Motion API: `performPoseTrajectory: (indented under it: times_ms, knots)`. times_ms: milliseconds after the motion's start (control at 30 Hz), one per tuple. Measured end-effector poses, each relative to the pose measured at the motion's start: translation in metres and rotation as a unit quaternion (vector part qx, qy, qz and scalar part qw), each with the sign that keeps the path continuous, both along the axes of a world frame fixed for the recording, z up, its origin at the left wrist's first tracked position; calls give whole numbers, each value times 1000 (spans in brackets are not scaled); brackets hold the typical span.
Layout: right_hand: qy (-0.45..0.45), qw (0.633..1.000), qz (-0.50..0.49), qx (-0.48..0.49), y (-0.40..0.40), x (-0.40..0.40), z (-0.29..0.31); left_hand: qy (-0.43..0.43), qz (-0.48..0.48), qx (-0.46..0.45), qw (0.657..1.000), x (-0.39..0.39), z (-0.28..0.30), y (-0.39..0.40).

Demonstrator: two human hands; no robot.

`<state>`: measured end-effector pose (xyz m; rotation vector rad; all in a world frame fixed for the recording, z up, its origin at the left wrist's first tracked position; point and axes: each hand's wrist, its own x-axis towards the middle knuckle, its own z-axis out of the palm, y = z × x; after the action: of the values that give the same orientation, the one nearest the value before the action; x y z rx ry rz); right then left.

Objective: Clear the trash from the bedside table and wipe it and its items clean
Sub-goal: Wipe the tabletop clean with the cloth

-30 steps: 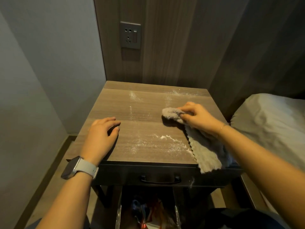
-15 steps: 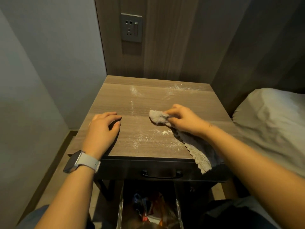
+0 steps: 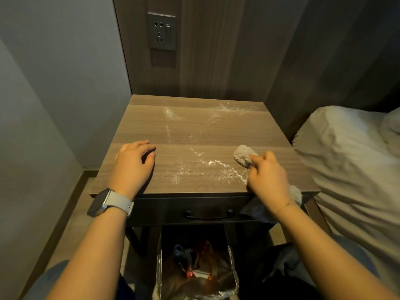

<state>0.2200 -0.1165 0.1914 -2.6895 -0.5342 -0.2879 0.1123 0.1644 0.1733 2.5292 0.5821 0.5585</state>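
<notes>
The square wood-grain bedside table carries scattered white powder, thickest in a streak toward the front right corner, with thinner patches along the back edge. The right hand grips a bunched grey textured cloth, its fingers curled round it; one wad pokes out ahead of the knuckles and presses on the table near the right edge, while the loose tail hangs off the front edge beside the wrist.

To wipe well, I would judge it best to keep the cloth flat and firm on the wood and draw the powder in overlapping strokes from the back edge toward the front, gathering it rather than scattering it. The foil-lined trash bin below the front edge, already holding wrappers, looks like the place to sweep it into. The back patches remain to be done.

The left hand rests palm down near the front left corner, fingers loosely bent and holding nothing, seemingly bracing the table. A light-strapped smartwatch sits on that wrist. Both forearms reach in from the front edge.
</notes>
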Motion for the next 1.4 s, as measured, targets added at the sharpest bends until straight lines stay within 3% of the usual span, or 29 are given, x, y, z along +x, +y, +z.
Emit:
performPoseTrajectory:
  times_ms: [200, 333, 433, 633, 767, 933, 1033, 1100, 1200, 1400]
  knots:
    - [-10, 996, 84, 21, 31, -43, 0, -14, -5, -13, 1000, -13, 0, -7]
    - [62, 979, 192, 28, 41, -58, 8, -49, 4, -32, 998, -41, -3, -22]
    - [97, 975, 193, 46, 32, -31, 23, -63, 30, -7, 998, -62, -9, -28]
    - [48, 990, 131, -14, 55, 9, 16, -81, 38, -1, 996, -70, -15, -28]
    - [-6, 976, 215, -36, 66, -24, 3, -75, 37, 15, 996, -71, -17, -28]
    - [91, 938, 333, -4, 53, -26, 23, -70, 37, 27, 997, -71, -18, -29]
    - [74, 950, 303, 18, 65, 3, 35, -67, 32, 24, 997, -72, -19, -27]
    - [50, 954, 293, -26, 85, 13, 32, -66, 31, 24, 997, -71, -20, -26]
    - [21, 946, 309, -95, 101, 5, 21, -66, 31, 27, 997, -71, -21, -25]
    - [13, 917, 390, -81, 63, -39, 17, -69, 32, 35, 996, -71, -22, -25]
